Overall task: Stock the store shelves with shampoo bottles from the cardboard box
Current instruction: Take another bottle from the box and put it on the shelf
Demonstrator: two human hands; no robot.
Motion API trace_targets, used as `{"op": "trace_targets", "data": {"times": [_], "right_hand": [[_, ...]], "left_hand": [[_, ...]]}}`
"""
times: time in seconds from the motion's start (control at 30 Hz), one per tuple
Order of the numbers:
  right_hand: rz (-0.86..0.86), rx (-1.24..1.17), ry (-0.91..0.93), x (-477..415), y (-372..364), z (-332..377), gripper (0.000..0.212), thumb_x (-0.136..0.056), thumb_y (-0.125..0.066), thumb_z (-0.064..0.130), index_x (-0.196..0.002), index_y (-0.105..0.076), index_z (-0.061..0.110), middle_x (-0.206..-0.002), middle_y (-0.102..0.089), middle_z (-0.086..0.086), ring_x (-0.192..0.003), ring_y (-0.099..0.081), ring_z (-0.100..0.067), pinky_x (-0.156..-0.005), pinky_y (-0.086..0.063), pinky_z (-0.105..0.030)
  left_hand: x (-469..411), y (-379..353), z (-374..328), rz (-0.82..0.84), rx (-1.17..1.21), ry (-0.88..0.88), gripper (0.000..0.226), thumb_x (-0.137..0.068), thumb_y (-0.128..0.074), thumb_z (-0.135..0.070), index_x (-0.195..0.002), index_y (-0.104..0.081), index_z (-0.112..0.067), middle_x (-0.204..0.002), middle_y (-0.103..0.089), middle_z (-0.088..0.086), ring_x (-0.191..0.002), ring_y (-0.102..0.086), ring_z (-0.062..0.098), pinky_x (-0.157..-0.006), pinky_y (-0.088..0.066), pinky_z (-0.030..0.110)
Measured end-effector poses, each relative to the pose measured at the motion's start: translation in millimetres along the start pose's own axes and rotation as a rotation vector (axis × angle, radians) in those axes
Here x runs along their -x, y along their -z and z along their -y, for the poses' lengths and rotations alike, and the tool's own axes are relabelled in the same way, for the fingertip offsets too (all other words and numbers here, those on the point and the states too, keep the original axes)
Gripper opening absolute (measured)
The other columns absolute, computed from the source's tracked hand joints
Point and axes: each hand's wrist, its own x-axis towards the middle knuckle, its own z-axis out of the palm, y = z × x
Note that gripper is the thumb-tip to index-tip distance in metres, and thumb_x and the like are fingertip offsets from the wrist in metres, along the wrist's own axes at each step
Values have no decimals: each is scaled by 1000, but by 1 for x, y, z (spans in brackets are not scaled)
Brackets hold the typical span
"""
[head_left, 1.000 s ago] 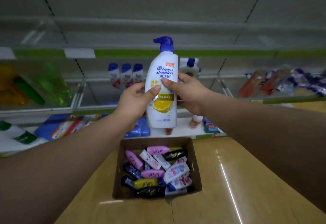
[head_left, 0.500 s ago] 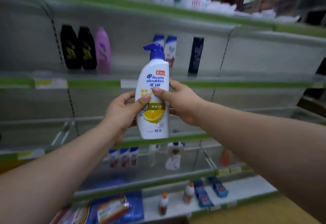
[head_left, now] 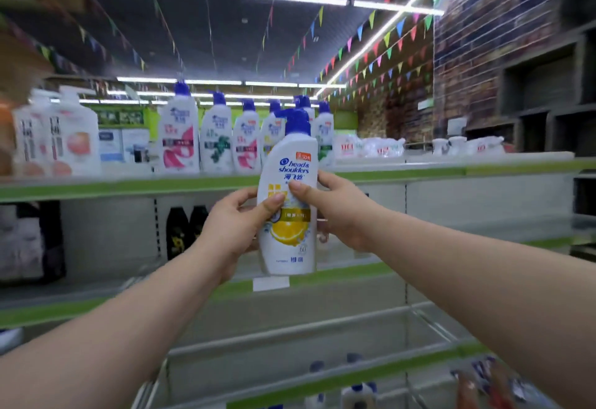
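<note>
My L hand (head_left: 235, 225) & R hand (head_left: 335, 212) grip the bottle (head_left: 290, 215); shoving it onto the top shelf (head_left: 129, 186) could topple the row (head_left: 214, 137).

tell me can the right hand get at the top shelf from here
Probably yes: the right hand is just below the edge of the top shelf with nothing between, though it and the left hand both grip the bottle.

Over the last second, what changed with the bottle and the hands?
The shampoo bottle has risen from above the cardboard box to the level of the top shelf, in front of its row of pump bottles. The view swung up with it, so the box is out of sight. Nothing was taken or released. Unchanged: left hand and right hand hold the bottle upright, label to camera, same grip.
</note>
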Motion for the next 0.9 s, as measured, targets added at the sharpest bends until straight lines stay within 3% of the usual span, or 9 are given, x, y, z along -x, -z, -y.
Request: {"op": "trace_targets", "data": {"times": [0.1, 0.2, 0.33, 0.5, 0.57, 0.67, 0.77, 0.9], "right_hand": [[41, -37, 0, -5, 0, 10, 37, -87, -66, 27, -122, -58, 22, -102, -73, 2, -79, -72, -12, -55, -55, -21], [75, -83, 26, -14, 3, 19, 40, -88, -65, 24, -127, -55, 23, -110, -70, 0, -92, -70, -16, -65, -57, -24], [94, -99, 29, -33, 9, 24, 36, -87, -66, 23, -121, -58, 13, -115, -67, -8, -99, -68, -22, -79, -58, -32], [177, -82, 30, -63, 32, 15, 24, -84, -69, 20, -106, -61, 14, -108, -70, -5, -91, -70, -17, -69, -59, -26], [211, -58, 28, -77, 43, 12, 18, -83, -70, 20, -99, -62, 17, -104, -71, -3, -92, -71, -16, -76, -59, -29], [219, 16, 34, -101, 62, 10, 22, -82, -71, 23, -102, -62, 18, -109, -70, -3, -102, -67, -19, -92, -54, -40], [219, 59, 78, -121, 81, 13, 22, -82, -71, 22, -103, -64, 17, -107, -70, -2, -99, -67, -17, -89, -55, -36], [231, 107, 159, -150, 104, 26, 36, -84, -67, 18, -118, -59, 7, -111, -68, -7, -101, -66, -20, -89, -55, -36]], "left_hand": [[-6, 5, -11, -2, 9, -9, 41, -66, -75, -40, -102, -67, -22, -86, -76, -1, -77, -73, 19, -59, -58, 33], [-16, 9, -22, -3, 26, -28, 48, -59, -74, -40, -102, -66, -19, -86, -76, 1, -75, -73, 20, -53, -55, 28], [-35, 10, -31, 11, 11, -80, 47, -59, -75, -38, -103, -67, -22, -88, -76, 2, -77, -73, 20, -53, -56, 27], [-62, 0, -19, -34, 18, -98, 49, -61, -75, -39, -106, -67, -22, -91, -76, 4, -80, -73, 23, -56, -57, 31], [-75, -5, -15, -51, 26, -94, 50, -60, -75, -40, -106, -66, -22, -92, -76, 4, -81, -73, 24, -58, -57, 33], [-98, -20, -11, -84, 46, -97, 56, -54, -77, -43, -105, -66, -22, -93, -75, 4, -82, -73, 24, -58, -57, 32], [-121, -37, -10, -128, 60, -103, 52, -58, -76, -41, -104, -65, -20, -94, -75, 5, -82, -73, 25, -62, -57, 35], [-150, -55, -17, -164, 32, -157, 41, -64, -73, -38, -101, -67, -22, -92, -75, 4, -80, -73, 25, -59, -58, 34]]}}
